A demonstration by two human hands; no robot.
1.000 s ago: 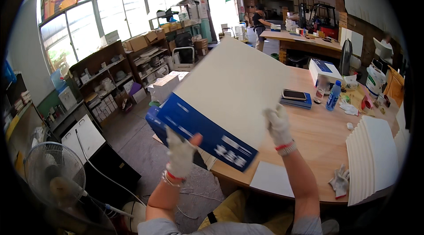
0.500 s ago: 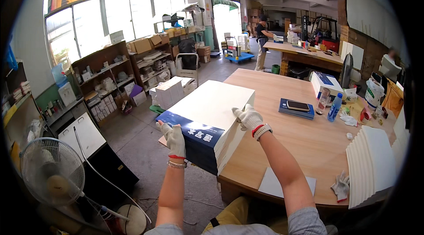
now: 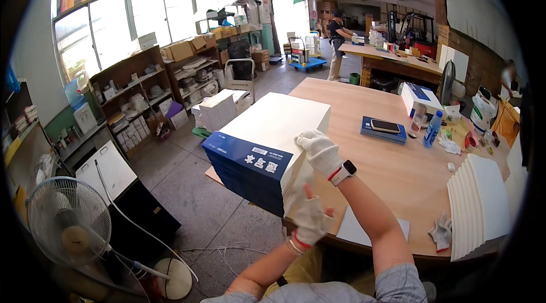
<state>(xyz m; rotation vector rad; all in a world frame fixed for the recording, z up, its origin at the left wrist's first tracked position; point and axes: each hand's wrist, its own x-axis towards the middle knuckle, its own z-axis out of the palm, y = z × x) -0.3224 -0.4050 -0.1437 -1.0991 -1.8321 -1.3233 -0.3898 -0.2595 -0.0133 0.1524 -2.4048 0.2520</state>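
Note:
A tall stack of pads (image 3: 273, 126), white on top with blue bound ends, stands at the table's left edge and sticks out past it. My right hand (image 3: 318, 152), in a white glove and with a watch at the wrist, curls its fingers on the top right edge of the stack. Below it, close to the stack's near right corner, is my left hand (image 3: 310, 223), gloved with bare fingertips. Motion blurs it somewhat, but its fingers are apart and nothing shows in them.
On the table (image 3: 341, 109) are a phone (image 3: 385, 126) on blue pads, bottles (image 3: 433, 129), a glove (image 3: 441, 232), a white sheet (image 3: 372, 228) and fanned white stacks (image 3: 480, 200). A fan (image 3: 68, 223) stands left. Another person (image 3: 336, 41) works at a far table.
My left hand has left the blue end of the stack and moved right, to its near corner. My right hand has turned and stays at the top edge.

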